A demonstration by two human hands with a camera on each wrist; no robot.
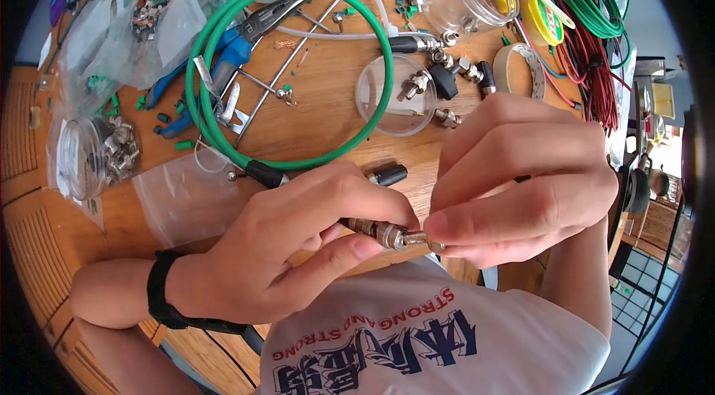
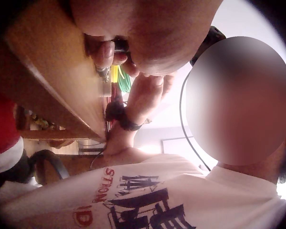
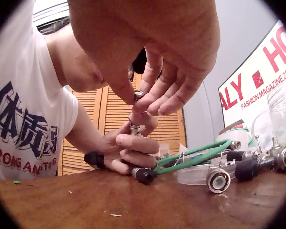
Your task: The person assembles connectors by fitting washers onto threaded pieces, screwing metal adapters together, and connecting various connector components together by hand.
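My left hand [image 1: 290, 235] grips a metal cable connector [image 1: 383, 233] between thumb and fingers, its tip pointing right. At that tip, the thumb and fingers of my right hand [image 1: 521, 186] pinch a small metal end piece [image 3: 138, 95]. In the right wrist view the left hand [image 3: 133, 150] is below and the right hand above, with the connector upright between them. A coiled green cable [image 1: 383, 108] lies just beyond the left hand, one black-sleeved end [image 1: 266, 174] right at its knuckles. A loose black sleeve [image 1: 389, 175] lies past the left fingers.
Beyond the hands are a round clear lid [image 1: 372, 113] with a connector on it, more connectors [image 1: 447, 59], a tape roll [image 1: 519, 71] and blue-handled pliers [image 1: 231, 59]. A jar of metal parts [image 1: 80, 156] and plastic bags [image 1: 182, 197] lie left. Red wires [image 1: 599, 93] lie far right.
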